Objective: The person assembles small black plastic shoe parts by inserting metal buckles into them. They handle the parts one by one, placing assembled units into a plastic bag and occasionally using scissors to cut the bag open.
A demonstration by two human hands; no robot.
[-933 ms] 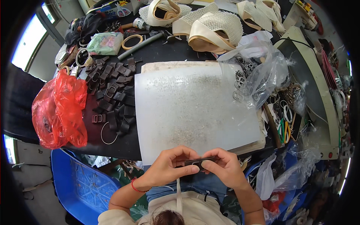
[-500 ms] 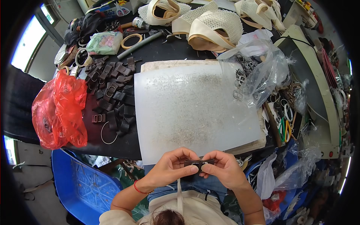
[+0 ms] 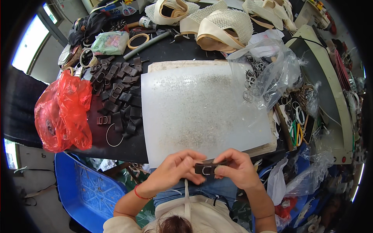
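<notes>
A short dark brown leather buckle strap (image 3: pixel 205 168) with a metal buckle is held in front of my lap, just off the near edge of the white board. My right hand (image 3: pixel 240 171) pinches its right end between thumb and fingers. At the strap's left end is my left hand (image 3: pixel 173 169), its fingers parted and slightly blurred, seemingly not gripping it. Similar brown leather pieces (image 3: pixel 126 98), some with buckles, lie heaped on the black table to the left of the board.
A white plastic board (image 3: pixel 186 112) covers the middle of the table. Metal buckles (image 3: pixel 250 79) spill by a clear plastic bag (image 3: pixel 278 77) at its right. A red bag (image 3: pixel 64 112) sits left, above a blue bin (image 3: pixel 91 190). Cream straps (image 3: pixel 223 29) lie at the back.
Both hands were pinching the strap. Now the left fingers have come away and spread, while the right hand keeps the strap, which has turned slightly to show more of its buckle side.
</notes>
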